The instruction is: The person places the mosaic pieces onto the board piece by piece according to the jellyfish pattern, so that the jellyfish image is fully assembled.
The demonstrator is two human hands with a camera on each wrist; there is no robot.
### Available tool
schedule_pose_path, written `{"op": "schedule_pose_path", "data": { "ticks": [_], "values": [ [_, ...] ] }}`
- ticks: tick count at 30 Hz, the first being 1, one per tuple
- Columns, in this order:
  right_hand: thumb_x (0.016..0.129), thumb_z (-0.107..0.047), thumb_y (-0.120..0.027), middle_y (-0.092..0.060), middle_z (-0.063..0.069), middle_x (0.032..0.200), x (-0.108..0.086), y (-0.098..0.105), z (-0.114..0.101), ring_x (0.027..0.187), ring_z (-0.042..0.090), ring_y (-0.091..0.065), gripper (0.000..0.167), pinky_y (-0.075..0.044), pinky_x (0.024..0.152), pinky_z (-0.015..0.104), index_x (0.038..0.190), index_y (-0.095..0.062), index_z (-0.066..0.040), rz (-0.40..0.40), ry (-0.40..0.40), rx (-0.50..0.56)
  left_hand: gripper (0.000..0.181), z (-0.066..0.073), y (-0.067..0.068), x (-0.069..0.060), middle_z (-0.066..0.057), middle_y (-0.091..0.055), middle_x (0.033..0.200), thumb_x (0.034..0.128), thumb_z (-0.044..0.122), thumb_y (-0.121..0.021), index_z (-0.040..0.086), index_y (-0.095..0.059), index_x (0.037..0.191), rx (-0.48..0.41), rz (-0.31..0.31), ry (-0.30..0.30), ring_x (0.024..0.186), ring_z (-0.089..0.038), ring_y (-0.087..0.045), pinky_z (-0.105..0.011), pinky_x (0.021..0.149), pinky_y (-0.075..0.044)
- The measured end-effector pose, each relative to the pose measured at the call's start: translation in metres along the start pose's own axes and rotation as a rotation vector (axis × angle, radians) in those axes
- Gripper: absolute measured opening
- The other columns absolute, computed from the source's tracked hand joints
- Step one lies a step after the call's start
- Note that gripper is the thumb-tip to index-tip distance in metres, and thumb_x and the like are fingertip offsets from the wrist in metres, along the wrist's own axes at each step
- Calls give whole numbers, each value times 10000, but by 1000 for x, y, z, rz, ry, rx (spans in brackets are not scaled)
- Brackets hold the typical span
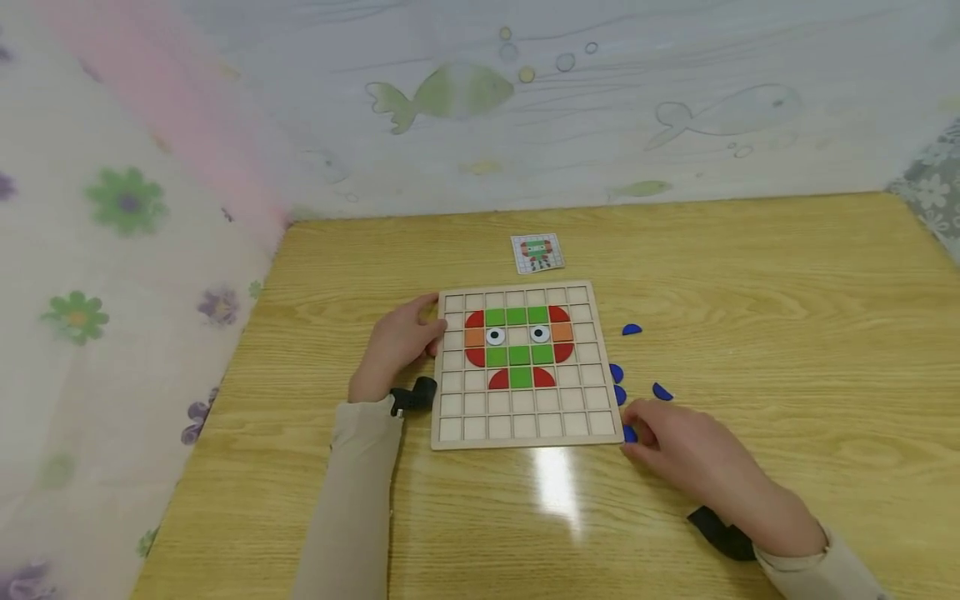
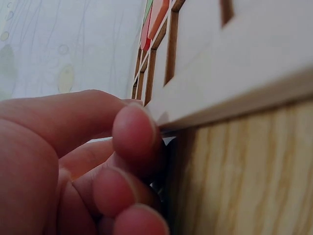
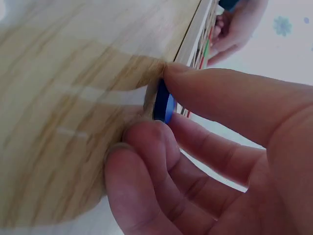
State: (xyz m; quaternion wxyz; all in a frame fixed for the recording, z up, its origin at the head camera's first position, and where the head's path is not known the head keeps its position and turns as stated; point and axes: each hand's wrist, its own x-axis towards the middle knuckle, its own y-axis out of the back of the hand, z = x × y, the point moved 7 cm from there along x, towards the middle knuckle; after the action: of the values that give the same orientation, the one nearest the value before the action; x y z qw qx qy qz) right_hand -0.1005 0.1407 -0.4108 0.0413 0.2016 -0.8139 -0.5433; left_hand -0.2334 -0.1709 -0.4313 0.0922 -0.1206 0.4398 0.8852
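My left hand (image 1: 401,340) holds the left edge of a wooden grid board (image 1: 450,403), fingertips curled against its rim in the left wrist view. On the board lie green squares (image 1: 519,356), red quarter-rounds (image 1: 498,381), orange squares (image 1: 475,337) and two round eye pieces (image 1: 495,337). Beside the board's lower right corner, my right hand (image 1: 693,450) pinches a blue half-round piece (image 3: 164,103) between thumb and fingers, close to the tabletop. Several other blue pieces (image 1: 632,329) lie right of the board, two of them (image 1: 617,372) against its edge.
Behind the board lies a small pattern card (image 1: 537,253) printed with a similar figure. The wooden table (image 1: 787,333) extends to both sides. A wall covering with drawn fish (image 1: 465,90) rises at the back, and a flowered one (image 1: 127,202) stands to the left.
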Motion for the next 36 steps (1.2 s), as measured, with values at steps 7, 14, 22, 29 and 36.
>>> {"op": "schedule_pose_path", "data": {
  "ticks": [7, 14, 22, 29, 36],
  "values": [
    [764, -158, -675, -426, -99, 713, 2, 4, 2, 588, 55, -387, 137, -349, 524, 226, 879, -603, -181, 72, 65, -6, 579, 8, 3, -3, -3, -572, 518, 866, 280, -470, 175, -293, 1407, 54, 46, 0, 438, -152, -519, -296, 517, -394],
    [754, -130, -689, -477, -67, 806, 5, 9, 5, 650, 64, -440, 135, -417, 582, 264, 865, -617, -154, 87, 88, -12, 534, 7, 5, -3, -7, -561, 510, 860, 264, -458, 208, -354, 1381, 52, 76, 3, 465, -148, -533, -295, 501, -376],
    [742, -110, -693, -527, -63, 804, 7, 12, 7, 667, 57, -474, 137, -434, 606, 276, 868, -645, -133, 82, 101, -40, 521, 8, 1, 1, -16, -566, 514, 856, 263, -472, 220, -381, 1367, 24, 81, 17, 462, -150, -544, -292, 494, -399],
    [733, -121, -703, -512, -79, 814, 11, 14, 10, 652, 52, -440, 135, -412, 585, 246, 823, -617, -172, 66, 157, -43, 525, 8, -4, 7, -43, -557, 525, 854, 248, -486, 233, -380, 1368, -55, 64, 44, 446, -167, -533, -271, 420, -402],
    [742, -132, -689, -489, -94, 791, 14, 13, 11, 653, 42, -441, 117, -414, 589, 239, 839, -633, -165, 53, 165, -30, 539, 11, -2, 12, -51, -562, 521, 840, 232, -483, 217, -379, 1369, -60, 71, 33, 438, -163, -535, -270, 410, -423]
  ]
}}
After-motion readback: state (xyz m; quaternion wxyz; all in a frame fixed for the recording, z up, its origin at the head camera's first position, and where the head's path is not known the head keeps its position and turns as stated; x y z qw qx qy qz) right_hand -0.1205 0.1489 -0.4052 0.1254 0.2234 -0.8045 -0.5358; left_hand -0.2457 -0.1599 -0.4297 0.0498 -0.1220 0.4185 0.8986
